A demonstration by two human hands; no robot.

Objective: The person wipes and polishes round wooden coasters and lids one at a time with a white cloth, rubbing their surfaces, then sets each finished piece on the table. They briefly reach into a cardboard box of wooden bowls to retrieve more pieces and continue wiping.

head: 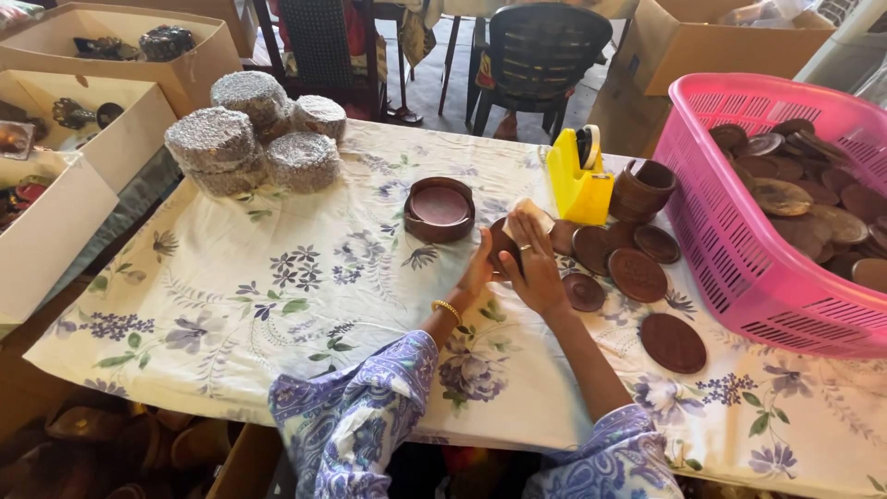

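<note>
Your tablecloth (277, 277) is cream with purple-blue flowers and green leaves, and your sleeves (356, 416) match it in a blue-and-white floral print. The basket (730, 222) is hot pink, the tape dispenser (579, 185) bright yellow, the coasters (673, 342) dark reddish brown, and the wrapped bundles (211, 140) silvery grey.

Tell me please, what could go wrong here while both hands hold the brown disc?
1. The brown disc sits only between the left hand and right hand; it might slip onto the loose discs below.
2. The right elbow could perhaps push the disc near the table edge off.
3. The yellow tape dispenser stands close and may get knocked.
</note>
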